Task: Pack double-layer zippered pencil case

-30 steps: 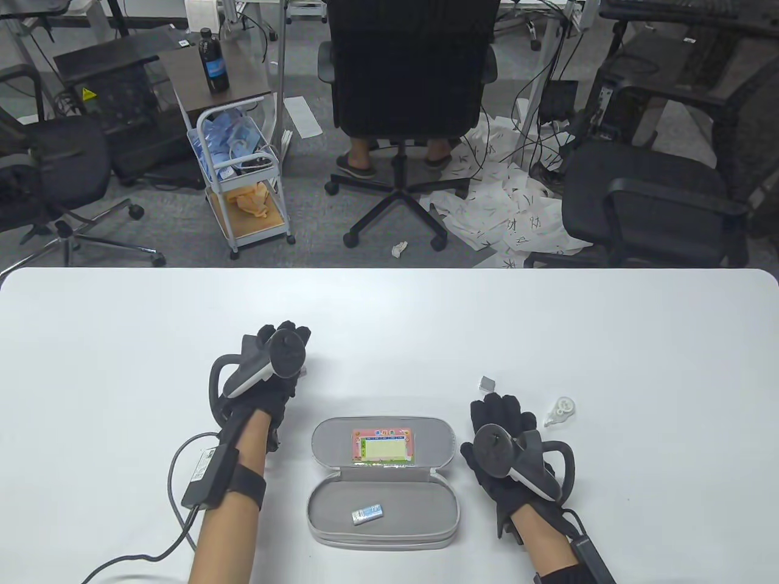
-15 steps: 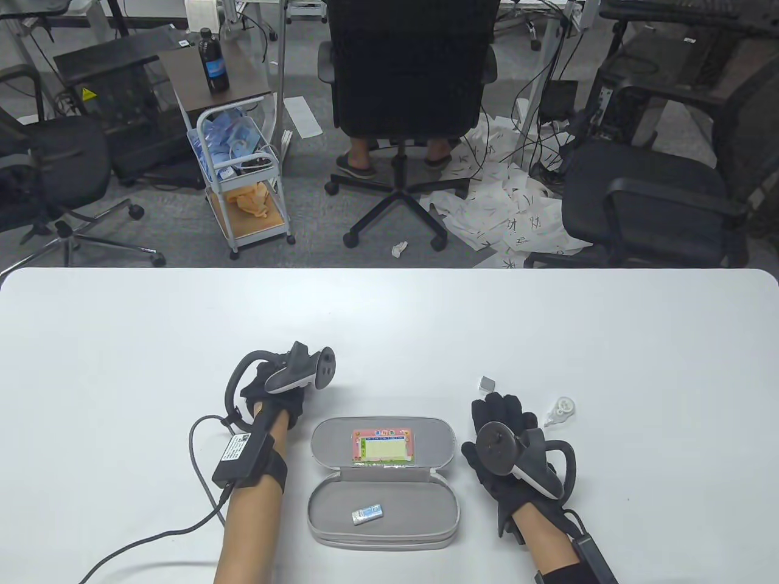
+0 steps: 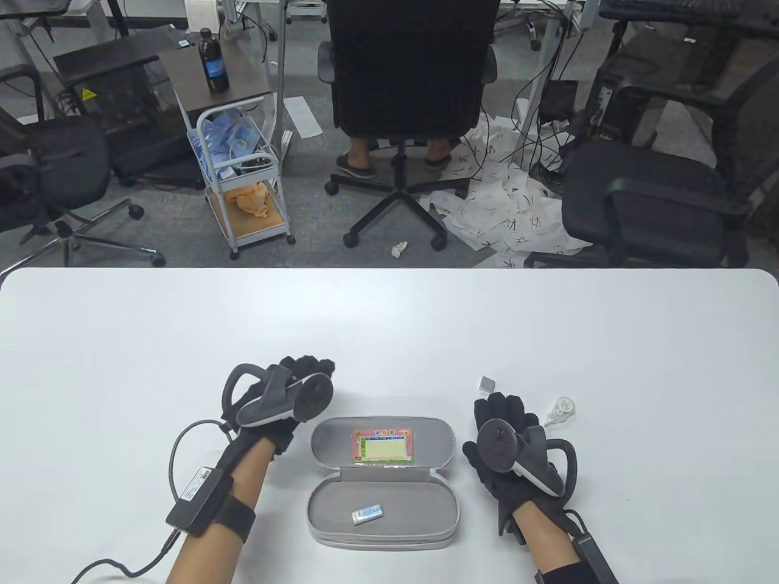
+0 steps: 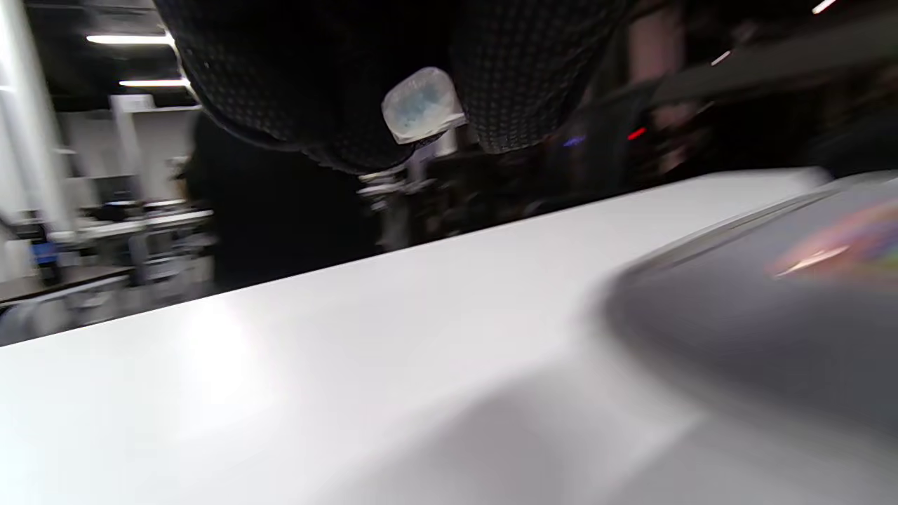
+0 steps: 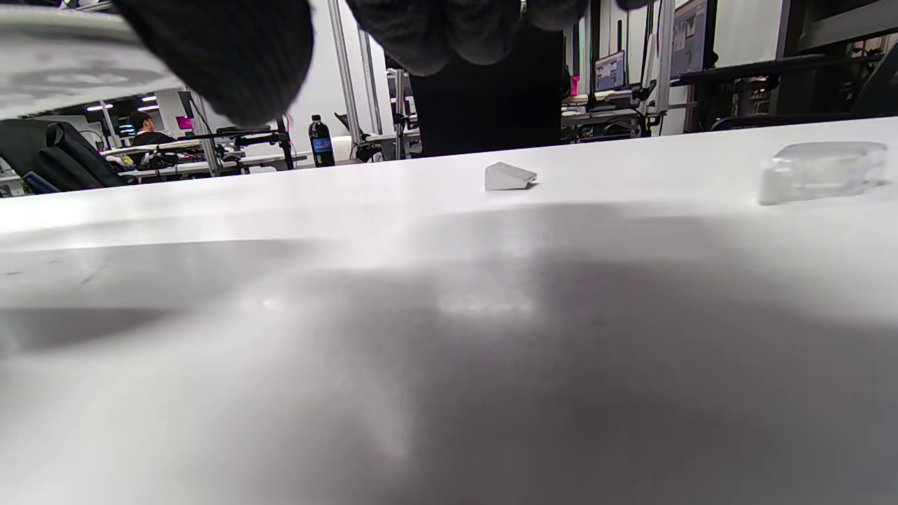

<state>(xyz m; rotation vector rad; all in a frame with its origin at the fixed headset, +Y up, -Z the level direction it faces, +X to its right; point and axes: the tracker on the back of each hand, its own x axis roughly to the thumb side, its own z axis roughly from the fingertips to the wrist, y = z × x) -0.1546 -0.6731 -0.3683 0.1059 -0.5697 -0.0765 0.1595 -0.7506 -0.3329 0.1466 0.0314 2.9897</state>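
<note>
The grey pencil case (image 3: 322, 505) lies open near the table's front edge. Its lid carries a colourful card (image 3: 381, 447), and a small wrapped eraser (image 3: 367, 514) lies in the lower half. My left hand (image 3: 313, 369) is just beyond the case's upper left corner. In the left wrist view its fingers (image 4: 519, 77) pinch a small translucent item (image 4: 423, 105) above the table, with the case (image 4: 772, 308) blurred at the right. My right hand (image 3: 504, 409) rests flat on the table to the right of the case, holding nothing.
A small grey wedge-shaped piece (image 3: 487, 383) and a clear correction tape (image 3: 560, 412) lie beyond my right hand. Both also show in the right wrist view, the wedge (image 5: 510, 177) and the tape (image 5: 821, 170). A cable (image 3: 176, 438) trails from my left wrist.
My left hand lifted from a spot farther back on the table and came right and nearer, to the case's upper left corner. The right hand has barely moved.
</note>
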